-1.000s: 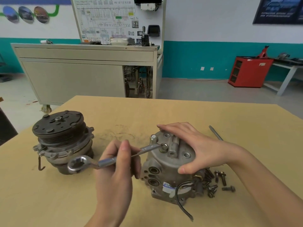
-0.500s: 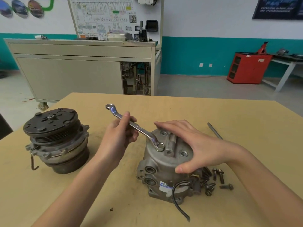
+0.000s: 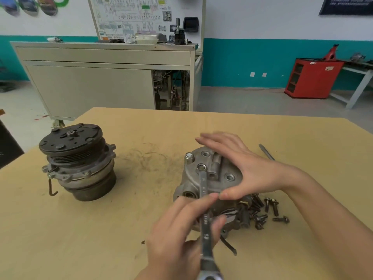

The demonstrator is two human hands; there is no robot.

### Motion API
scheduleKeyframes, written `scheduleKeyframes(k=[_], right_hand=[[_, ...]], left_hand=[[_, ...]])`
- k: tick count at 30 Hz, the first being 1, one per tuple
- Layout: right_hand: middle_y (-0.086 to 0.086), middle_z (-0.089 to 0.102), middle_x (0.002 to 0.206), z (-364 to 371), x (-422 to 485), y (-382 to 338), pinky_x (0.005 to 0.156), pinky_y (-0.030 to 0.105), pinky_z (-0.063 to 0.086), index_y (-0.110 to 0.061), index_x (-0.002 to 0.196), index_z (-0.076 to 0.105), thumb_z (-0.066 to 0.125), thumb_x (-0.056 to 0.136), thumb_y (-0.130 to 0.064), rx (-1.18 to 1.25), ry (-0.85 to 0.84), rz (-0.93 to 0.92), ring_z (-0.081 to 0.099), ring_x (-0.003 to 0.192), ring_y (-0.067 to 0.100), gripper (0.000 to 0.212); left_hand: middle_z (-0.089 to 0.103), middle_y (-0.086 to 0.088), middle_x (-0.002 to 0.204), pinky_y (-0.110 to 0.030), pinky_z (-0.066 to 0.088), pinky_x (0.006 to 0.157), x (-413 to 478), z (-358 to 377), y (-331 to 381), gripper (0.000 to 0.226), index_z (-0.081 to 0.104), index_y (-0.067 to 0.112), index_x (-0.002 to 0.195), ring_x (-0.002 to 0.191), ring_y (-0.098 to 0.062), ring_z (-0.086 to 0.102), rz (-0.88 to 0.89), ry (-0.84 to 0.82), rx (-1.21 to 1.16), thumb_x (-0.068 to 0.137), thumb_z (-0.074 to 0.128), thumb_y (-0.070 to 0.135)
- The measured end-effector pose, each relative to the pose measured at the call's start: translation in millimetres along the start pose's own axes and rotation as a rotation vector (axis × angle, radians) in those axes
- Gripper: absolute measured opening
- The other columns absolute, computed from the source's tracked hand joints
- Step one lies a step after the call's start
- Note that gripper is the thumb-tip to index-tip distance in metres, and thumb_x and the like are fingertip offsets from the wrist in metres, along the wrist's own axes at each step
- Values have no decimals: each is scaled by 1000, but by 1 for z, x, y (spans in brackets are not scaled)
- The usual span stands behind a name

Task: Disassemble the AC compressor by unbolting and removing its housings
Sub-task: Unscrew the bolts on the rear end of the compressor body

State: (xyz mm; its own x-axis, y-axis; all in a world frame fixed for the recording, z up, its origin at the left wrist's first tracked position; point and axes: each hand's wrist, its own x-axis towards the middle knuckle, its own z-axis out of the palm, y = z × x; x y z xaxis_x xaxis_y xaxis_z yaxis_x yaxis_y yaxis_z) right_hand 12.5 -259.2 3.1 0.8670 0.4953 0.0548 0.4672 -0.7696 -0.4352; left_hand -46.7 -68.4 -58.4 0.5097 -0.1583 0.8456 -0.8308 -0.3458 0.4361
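White upper wall (image 3: 252, 19) over a teal lower band (image 3: 242, 61). Grey floor (image 3: 242, 101), smooth and evenly lit. Against the wall, a long beige cabinet (image 3: 90, 87), a castor (image 3: 57, 123) showing under its left end, an open bay of wiring (image 3: 171, 89) at its right end, and a white diagram panel (image 3: 141, 15) upright on top. Two pale sockets (image 3: 252, 74) low on the teal band. Far right, a red cabinet (image 3: 310, 77) beside a grey-white bench (image 3: 358, 87). Dark poster (image 3: 347, 5) at top right; oval pictures (image 3: 28, 5) at top left. Nearest, a tan table (image 3: 222, 126), smudged dark near its middle.
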Motion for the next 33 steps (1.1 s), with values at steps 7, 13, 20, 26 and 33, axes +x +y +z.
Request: scheduleKeyframes(k=[7, 13, 20, 26, 33], right_hand=[[-37, 7, 135, 2, -6, 6, 108, 25, 20, -55, 138, -14, 64, 54, -78, 2, -64, 193, 10, 134, -4, 118], [-30, 9, 140, 2, -6, 6, 109, 25, 19, -52, 140, -13, 65, 60, -72, 13, -65, 187, 11, 133, -3, 113], [-30, 8, 140, 3, -6, 8, 105, 23, 19, -53, 140, -12, 70, 66, -63, 16, -61, 195, 13, 131, -2, 111], [-33, 7, 139, 2, -7, 7, 108, 28, 20, -62, 133, -15, 69, 64, -67, 32, -76, 191, 10, 132, -4, 108], [-34, 5, 139, 2, -7, 6, 112, 33, 21, -56, 137, -15, 69, 66, -65, 29, -73, 201, 6, 135, -2, 111]], left_hand=[[63, -2, 63, -10, 41, 57, 11, 6, 4, 22, 75, 6, 82, 58, -5, 51, 42, 157, 89, 86, 61, 23], [66, 12, 72, -7, 42, 64, 11, 3, 0, 21, 69, 35, 99, 65, 1, 56, 66, 190, 57, 100, 48, 36], [52, 3, 57, -20, 37, 51, 122, -23, -60, 31, 71, 21, 69, 52, -10, 45, -523, -17, -951, 90, 47, 21], [39, 7, 52, -18, 26, 47, 158, 18, -116, 33, 61, 15, 65, 43, -5, 28, -777, -755, -1312, 90, 43, 26], [40, 8, 54, -20, 19, 50, 147, 55, -133, 26, 59, 16, 68, 42, -3, 37, -851, -890, -1388, 89, 50, 28]])
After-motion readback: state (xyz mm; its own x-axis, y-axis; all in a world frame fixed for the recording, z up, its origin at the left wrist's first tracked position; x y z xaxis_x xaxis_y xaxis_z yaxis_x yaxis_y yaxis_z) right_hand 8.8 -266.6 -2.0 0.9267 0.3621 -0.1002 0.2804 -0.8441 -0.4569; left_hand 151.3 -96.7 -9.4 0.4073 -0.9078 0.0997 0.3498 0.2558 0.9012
